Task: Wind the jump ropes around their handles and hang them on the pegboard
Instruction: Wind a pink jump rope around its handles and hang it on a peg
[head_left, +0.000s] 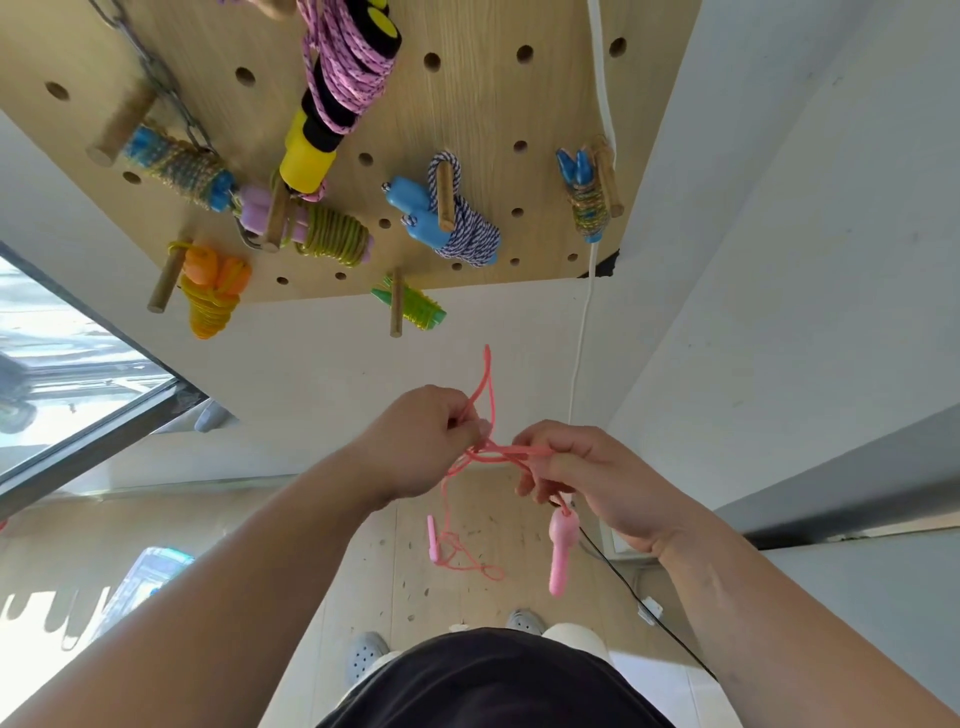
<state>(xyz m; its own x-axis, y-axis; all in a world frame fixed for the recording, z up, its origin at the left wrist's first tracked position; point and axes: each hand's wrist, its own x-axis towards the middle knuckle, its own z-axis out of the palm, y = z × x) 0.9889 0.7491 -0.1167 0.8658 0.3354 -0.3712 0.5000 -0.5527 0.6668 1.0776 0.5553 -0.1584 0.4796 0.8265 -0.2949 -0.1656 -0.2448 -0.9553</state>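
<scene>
Your dark shirt (493, 680) fills the bottom of the view, with grey perforated shoes (366, 649) on the pale floor (374, 561) beneath it. Both forearms reach forward. Your left hand (415, 441) pinches the thin pink jump rope (488, 395) between thumb and fingertips, and a narrow loop of cord stands up above that pinch. Your right hand (597, 478) has its fingers curled round several strands of the same cord, which crosses tangled between the two hands. One pink handle (560, 551) dangles just under your right hand. The other pink handle (432, 530) sits lower, beside a loose heap of cord; whether it hangs or lies on the floor cannot be told. Ahead is the wooden pegboard (467, 104), well apart from your hands, with wound ropes already on its pegs: an orange bundle (213, 291) and a green bundle (415, 306) at its lower edge, a blue-handled bundle (457, 223) near the middle, and a pink-and-black rope (343, 78) at the top. A white cable (584, 338) runs down past the pegboard's right edge.
</scene>
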